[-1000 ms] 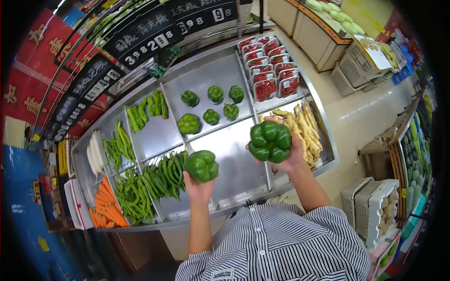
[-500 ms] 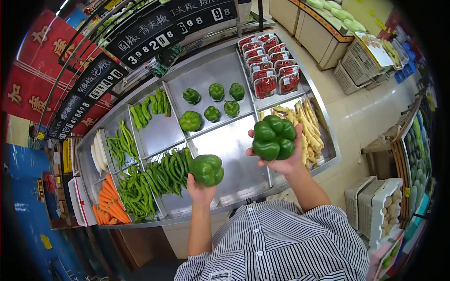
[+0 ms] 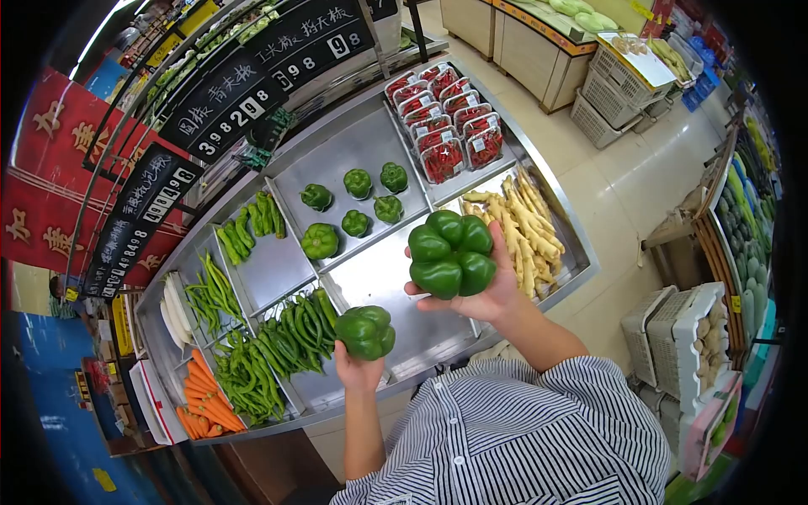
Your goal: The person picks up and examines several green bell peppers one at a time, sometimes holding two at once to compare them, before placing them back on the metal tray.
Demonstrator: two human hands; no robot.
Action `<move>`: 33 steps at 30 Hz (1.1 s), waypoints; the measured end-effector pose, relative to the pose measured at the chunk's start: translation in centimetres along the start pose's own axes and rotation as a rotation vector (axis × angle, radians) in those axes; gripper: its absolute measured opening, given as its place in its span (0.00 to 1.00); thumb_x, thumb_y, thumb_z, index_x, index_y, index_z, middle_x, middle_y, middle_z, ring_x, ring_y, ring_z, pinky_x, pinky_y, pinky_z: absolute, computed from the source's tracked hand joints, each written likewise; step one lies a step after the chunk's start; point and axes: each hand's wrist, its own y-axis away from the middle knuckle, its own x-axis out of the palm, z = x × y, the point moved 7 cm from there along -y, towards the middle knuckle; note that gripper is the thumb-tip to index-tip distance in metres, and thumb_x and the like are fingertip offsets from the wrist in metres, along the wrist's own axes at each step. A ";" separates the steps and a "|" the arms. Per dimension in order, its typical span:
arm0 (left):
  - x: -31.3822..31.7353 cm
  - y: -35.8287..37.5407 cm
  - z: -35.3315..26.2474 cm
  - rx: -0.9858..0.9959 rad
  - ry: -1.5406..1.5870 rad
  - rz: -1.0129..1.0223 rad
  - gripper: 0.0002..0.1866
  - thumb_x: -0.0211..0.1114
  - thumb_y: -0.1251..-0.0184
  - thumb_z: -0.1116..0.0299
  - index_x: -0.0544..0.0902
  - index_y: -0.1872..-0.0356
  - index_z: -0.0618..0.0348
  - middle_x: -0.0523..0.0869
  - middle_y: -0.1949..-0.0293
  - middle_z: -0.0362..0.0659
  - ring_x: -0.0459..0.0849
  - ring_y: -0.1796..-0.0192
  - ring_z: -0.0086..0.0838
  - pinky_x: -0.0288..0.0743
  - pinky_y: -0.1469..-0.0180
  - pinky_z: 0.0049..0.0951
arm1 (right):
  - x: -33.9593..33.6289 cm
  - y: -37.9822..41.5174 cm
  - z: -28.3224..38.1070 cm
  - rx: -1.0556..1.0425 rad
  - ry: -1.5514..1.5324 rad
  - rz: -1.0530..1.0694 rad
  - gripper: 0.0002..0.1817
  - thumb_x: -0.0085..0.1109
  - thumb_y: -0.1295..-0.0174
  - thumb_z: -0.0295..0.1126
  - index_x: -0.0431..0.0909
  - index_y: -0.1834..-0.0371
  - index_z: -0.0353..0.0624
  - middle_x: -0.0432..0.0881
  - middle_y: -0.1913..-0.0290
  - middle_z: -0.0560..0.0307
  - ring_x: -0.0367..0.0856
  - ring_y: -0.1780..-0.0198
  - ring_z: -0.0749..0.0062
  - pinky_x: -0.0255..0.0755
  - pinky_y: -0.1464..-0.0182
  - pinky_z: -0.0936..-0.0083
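Observation:
A green bell pepper (image 3: 365, 332) rests in my left hand (image 3: 358, 370), which is closed round its underside above the near part of the metal stand. My right hand (image 3: 498, 290) holds a larger, lobed green bell pepper (image 3: 452, 254), with fingers showing at its left and right edges. The two peppers are apart. Beyond them, several smaller green peppers (image 3: 356, 183) sit in a compartment of the metal display stand (image 3: 438, 324). Long green chillies (image 3: 295, 332) lie left of my left hand, and ginger (image 3: 523, 231) lies behind my right hand.
Packed red chillies (image 3: 441, 118) fill the far right compartment. Carrots (image 3: 206, 400) and a white radish (image 3: 175, 311) are at the left end. Black price boards (image 3: 269, 71) hang over the far edge. Plastic crates (image 3: 677, 337) stand on the floor at right.
The view has turned and shifted. My right hand and its pepper have moved left in view, nearer the left pepper, which appears slightly lower and turned. Both hands keep their hold.

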 end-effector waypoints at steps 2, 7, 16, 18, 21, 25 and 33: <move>0.6 -0.1 -0.5 0.017 -0.044 0.039 0.35 0.50 0.31 0.38 0.68 0.33 0.53 0.76 0.39 0.48 0.76 0.41 0.44 0.74 0.47 0.44 | -0.3 0.0 0.2 -0.012 0.077 -0.005 0.47 0.44 0.40 0.72 0.54 0.25 0.52 0.60 0.30 0.40 0.66 0.36 0.28 0.69 0.41 0.32; 4.2 0.1 -3.4 0.154 -0.104 0.141 0.38 0.71 0.39 0.53 0.61 0.34 0.55 0.74 0.41 0.45 0.73 0.37 0.39 0.72 0.38 0.46 | -0.7 0.4 1.5 -0.084 0.449 -0.068 0.43 0.65 0.43 0.58 0.60 0.30 0.47 0.70 0.37 0.46 0.73 0.38 0.47 0.71 0.40 0.43; 10.0 2.5 -7.6 0.672 -1.023 0.124 0.56 0.80 0.56 0.74 0.47 0.29 0.56 0.62 0.34 0.48 0.70 0.36 0.39 0.71 0.36 0.41 | -4.3 1.1 0.9 -0.061 1.183 -0.255 0.45 0.76 0.51 0.40 0.58 0.31 0.45 0.71 0.43 0.54 0.73 0.42 0.69 0.67 0.39 0.72; 11.2 3.0 -7.9 0.780 -1.143 0.141 0.58 0.80 0.57 0.74 0.46 0.29 0.57 0.62 0.34 0.49 0.70 0.35 0.39 0.71 0.35 0.41 | -5.0 1.1 0.2 -0.046 1.111 -0.263 0.45 0.75 0.50 0.40 0.58 0.31 0.45 0.70 0.42 0.54 0.73 0.41 0.69 0.68 0.39 0.71; 12.1 3.5 -8.3 0.882 -1.235 0.162 0.58 0.80 0.58 0.74 0.46 0.29 0.58 0.63 0.34 0.51 0.70 0.35 0.40 0.70 0.35 0.41 | -5.9 1.2 -0.7 -0.009 0.988 -0.283 0.45 0.75 0.49 0.41 0.57 0.31 0.46 0.70 0.42 0.54 0.72 0.41 0.69 0.68 0.39 0.71; 10.9 3.2 -8.5 0.731 -0.968 0.049 0.55 0.78 0.54 0.75 0.47 0.28 0.59 0.66 0.36 0.54 0.72 0.37 0.42 0.68 0.35 0.40 | -6.4 1.2 -0.9 -0.002 0.829 -0.286 0.44 0.74 0.47 0.44 0.57 0.31 0.45 0.71 0.42 0.55 0.73 0.41 0.68 0.70 0.40 0.71; 5.8 0.8 -6.1 0.178 -0.073 -0.134 0.29 0.55 0.29 0.55 0.63 0.32 0.57 0.73 0.38 0.48 0.76 0.39 0.40 0.74 0.39 0.45 | -5.6 1.6 -0.4 0.009 0.630 -0.196 0.44 0.69 0.45 0.55 0.56 0.31 0.48 0.70 0.39 0.51 0.75 0.39 0.61 0.76 0.42 0.61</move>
